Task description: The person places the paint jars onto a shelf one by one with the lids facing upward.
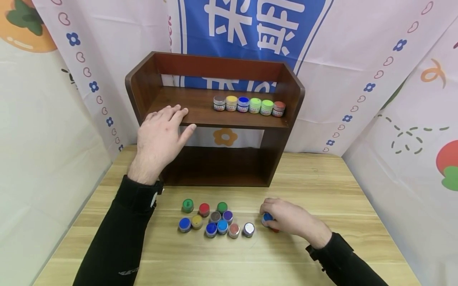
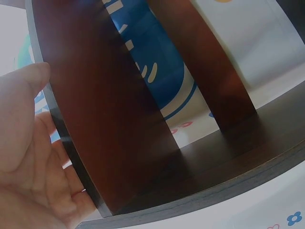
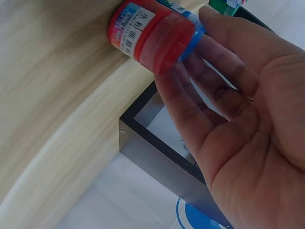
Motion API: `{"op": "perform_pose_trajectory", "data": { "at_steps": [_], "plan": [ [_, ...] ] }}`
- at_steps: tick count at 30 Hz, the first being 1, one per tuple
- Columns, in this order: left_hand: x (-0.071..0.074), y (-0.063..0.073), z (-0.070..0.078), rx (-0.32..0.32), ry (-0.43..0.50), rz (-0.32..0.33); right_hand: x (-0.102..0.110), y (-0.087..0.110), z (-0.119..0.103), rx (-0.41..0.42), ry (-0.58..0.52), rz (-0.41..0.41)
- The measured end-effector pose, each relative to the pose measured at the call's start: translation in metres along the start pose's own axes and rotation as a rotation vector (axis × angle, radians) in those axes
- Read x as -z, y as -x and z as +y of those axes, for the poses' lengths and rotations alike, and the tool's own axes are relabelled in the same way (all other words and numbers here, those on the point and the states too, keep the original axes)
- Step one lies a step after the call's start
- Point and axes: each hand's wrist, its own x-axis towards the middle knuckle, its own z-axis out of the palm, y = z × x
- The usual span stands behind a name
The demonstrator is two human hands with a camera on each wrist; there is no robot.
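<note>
My right hand (image 1: pixel 291 218) pinches a small jar with a blue lid (image 1: pixel 266 219) low over the table's right side. In the right wrist view, a labelled red jar (image 3: pixel 147 38) lies against this blue jar, nearer the camera, and the thumb is on the blue one. Whether the fingers also bear the red jar, I cannot tell. My left hand (image 1: pixel 159 137) rests on the left front of the upper board of a dark brown shelf (image 1: pixel 229 123). Its fingers lie on top, with the thumb at the front edge (image 2: pixel 71 143). No jar is in it.
Six jars stand in a row on the upper board's right half, among them a yellow jar (image 1: pixel 231 103). Several others stand on the wooden table (image 1: pixel 315 178) before the shelf, including a red-lidded jar (image 1: pixel 204 209) and a white-lidded jar (image 1: pixel 248 229). Printed cloth (image 1: pixel 322 91) hangs behind.
</note>
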Motion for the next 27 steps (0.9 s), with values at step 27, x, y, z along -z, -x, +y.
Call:
{"op": "perform_pose_trajectory", "data": {
  "at_steps": [27],
  "plan": [
    [0.001, 0.0, 0.001, -0.004, 0.004, -0.001, 0.006, -0.029, 0.024, 0.202, -0.039, -0.04]
  ]
}}
